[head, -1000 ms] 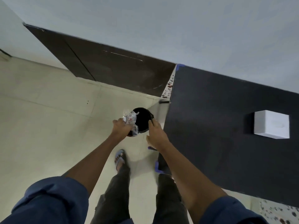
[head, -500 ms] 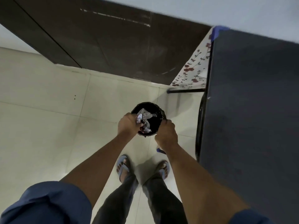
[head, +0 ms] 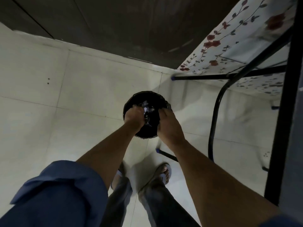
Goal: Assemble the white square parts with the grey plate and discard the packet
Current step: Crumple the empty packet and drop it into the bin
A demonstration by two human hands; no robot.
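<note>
A round black bin (head: pixel 144 97) stands on the pale tiled floor in front of my feet. My left hand (head: pixel 133 117) is down inside its mouth, closed on a crumpled clear plastic packet (head: pixel 147 110). My right hand (head: pixel 168 124) grips the bin's right rim with bent fingers. The white square parts and the grey plate are out of view.
A black table edge (head: pixel 285 112) and its curved black metal legs (head: pixel 213 128) rise on the right. A floral cloth (head: pixel 229 38) hangs behind them. A dark wooden door or panel (head: pixel 114 22) runs along the far wall. My sandalled feet (head: pixel 164 173) stand just below the bin.
I have leaned down closer to the bin. My left hand has pushed the packet from above the rim down into the bin. The white box on the table has left view.
</note>
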